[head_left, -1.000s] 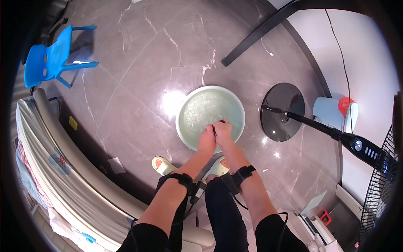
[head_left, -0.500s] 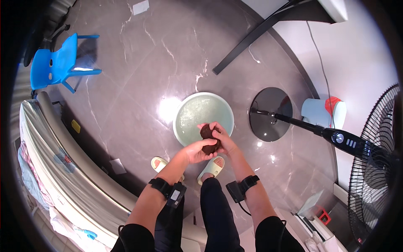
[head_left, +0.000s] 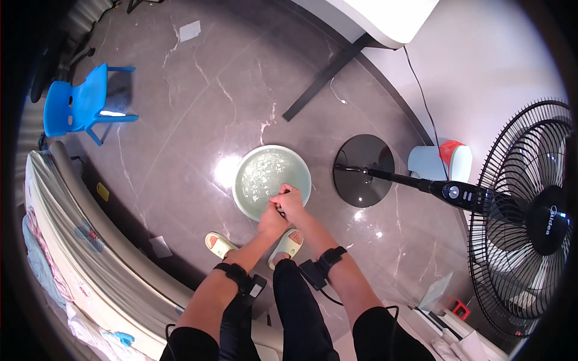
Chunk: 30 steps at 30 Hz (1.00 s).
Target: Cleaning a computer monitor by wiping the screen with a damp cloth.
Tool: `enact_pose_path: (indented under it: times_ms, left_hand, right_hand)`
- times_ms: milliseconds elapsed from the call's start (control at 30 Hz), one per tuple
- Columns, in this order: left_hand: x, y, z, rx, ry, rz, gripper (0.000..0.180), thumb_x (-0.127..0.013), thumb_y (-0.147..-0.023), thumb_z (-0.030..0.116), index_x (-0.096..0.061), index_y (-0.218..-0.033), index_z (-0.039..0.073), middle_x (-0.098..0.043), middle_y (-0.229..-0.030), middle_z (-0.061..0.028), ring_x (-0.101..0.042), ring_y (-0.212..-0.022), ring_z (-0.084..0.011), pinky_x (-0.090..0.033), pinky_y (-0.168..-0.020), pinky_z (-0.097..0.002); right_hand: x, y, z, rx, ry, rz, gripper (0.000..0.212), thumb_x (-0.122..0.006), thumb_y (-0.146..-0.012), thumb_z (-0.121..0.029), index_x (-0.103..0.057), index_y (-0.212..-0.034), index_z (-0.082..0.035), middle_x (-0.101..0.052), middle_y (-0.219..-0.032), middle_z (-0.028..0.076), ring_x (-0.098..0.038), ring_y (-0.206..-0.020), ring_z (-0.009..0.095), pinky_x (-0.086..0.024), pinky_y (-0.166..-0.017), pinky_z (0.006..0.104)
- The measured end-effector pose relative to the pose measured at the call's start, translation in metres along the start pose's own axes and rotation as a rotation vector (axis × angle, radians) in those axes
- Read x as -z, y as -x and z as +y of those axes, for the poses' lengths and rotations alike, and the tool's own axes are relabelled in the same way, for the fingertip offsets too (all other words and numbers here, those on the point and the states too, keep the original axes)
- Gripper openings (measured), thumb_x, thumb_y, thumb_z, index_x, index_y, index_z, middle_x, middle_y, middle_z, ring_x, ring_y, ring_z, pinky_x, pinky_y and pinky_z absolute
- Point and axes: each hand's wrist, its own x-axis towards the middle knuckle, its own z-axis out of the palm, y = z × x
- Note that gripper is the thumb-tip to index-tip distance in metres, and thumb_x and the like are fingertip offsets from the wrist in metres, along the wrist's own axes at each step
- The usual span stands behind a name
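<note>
Dark item (head_left: 281, 212): pinned between the two hands, only a sliver showing in the gap. Rest is hidden by fingers, so can't tell its full shape. Viewed from above, it lines up with the near side of the basin (head_left: 301, 174), a bit right of centre; can't tell the height over the water.

Hands are together, both clamped on the item. Left hand (head_left: 273, 222) sits on the body side and to the left of it, right hand (head_left: 291, 203) on the right and slightly farther out. Fingers of both curl in around it, overlapping in view.

Basin is round, pale green, holds water with bright ripples, stands on the grey veined floor (head_left: 180, 150). Pale slippers (head_left: 220, 245) on both feet, just short of the basin's near edge. Black strapped units on each forearm.

Right of the basin, apart from it: round black fan base (head_left: 374, 159), then a light blue bin (head_left: 425, 163) with red at its mouth. Far left: blue chair (head_left: 91, 93).
</note>
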Motion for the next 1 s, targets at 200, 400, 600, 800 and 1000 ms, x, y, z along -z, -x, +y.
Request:
enact_pose_path:
  times_ms: [200,400,600,800,1000]
  left_hand:
    - [-0.011,-0.014,0.000,0.114,-0.268,-0.050,0.043,-0.059,-0.075,0.022,-0.037,-0.106,0.002,-0.060,-0.081,-0.0239,-0.058,-0.082,-0.0419,-0.047,-0.069,-0.0470]
    - [-0.003,-0.033,-0.027,0.007,-0.499,-0.045,0.048,-0.060,-0.075,0.025,-0.034,-0.109,0.003,-0.060,-0.083,-0.0229,-0.059,-0.079,-0.0403,-0.048,-0.069,-0.0469]
    - [-0.028,-0.020,0.001,0.017,-0.370,0.012,0.053,-0.062,-0.074,0.023,-0.033,-0.112,0.001,-0.060,-0.082,-0.0216,-0.060,-0.077,-0.0372,-0.048,-0.067,-0.0432]
    - [0.022,-0.026,-0.065,0.251,0.095,0.068,0.049,-0.072,-0.065,0.018,-0.047,-0.104,0.001,-0.059,-0.076,-0.0095,-0.060,-0.065,-0.0200,-0.046,-0.055,-0.0353]
    - [0.064,0.007,-0.019,0.592,0.259,-0.132,0.037,-0.072,-0.065,0.024,-0.055,-0.096,0.012,-0.056,-0.085,-0.0023,-0.054,-0.077,-0.0170,-0.041,-0.067,-0.0456]
  right_hand:
    - [0.005,-0.041,0.044,0.035,0.103,0.404,0.013,-0.056,-0.059,0.005,-0.046,-0.060,-0.003,-0.047,-0.051,0.007,-0.048,-0.047,0.019,-0.038,-0.045,0.0338]
    - [-0.021,-0.052,0.039,0.105,0.305,0.699,0.010,-0.054,-0.058,0.000,-0.056,-0.067,-0.002,-0.058,-0.061,0.017,-0.057,-0.056,0.030,-0.044,-0.056,0.0376]
    - [0.005,-0.024,0.039,0.041,0.212,0.487,0.035,-0.071,-0.063,-0.020,-0.057,-0.090,-0.001,-0.061,-0.082,0.018,-0.061,-0.077,0.027,-0.046,-0.069,0.0351]
    - [0.042,0.032,0.000,0.127,0.279,0.315,0.077,-0.073,-0.069,-0.030,-0.036,-0.130,-0.003,-0.041,-0.128,0.018,-0.039,-0.121,0.025,-0.034,-0.096,0.0332]
    - [0.212,0.104,-0.060,0.375,0.126,0.783,0.077,-0.074,-0.070,-0.030,-0.034,-0.125,0.006,-0.036,-0.129,0.020,-0.040,-0.116,0.028,-0.032,-0.097,0.0344]
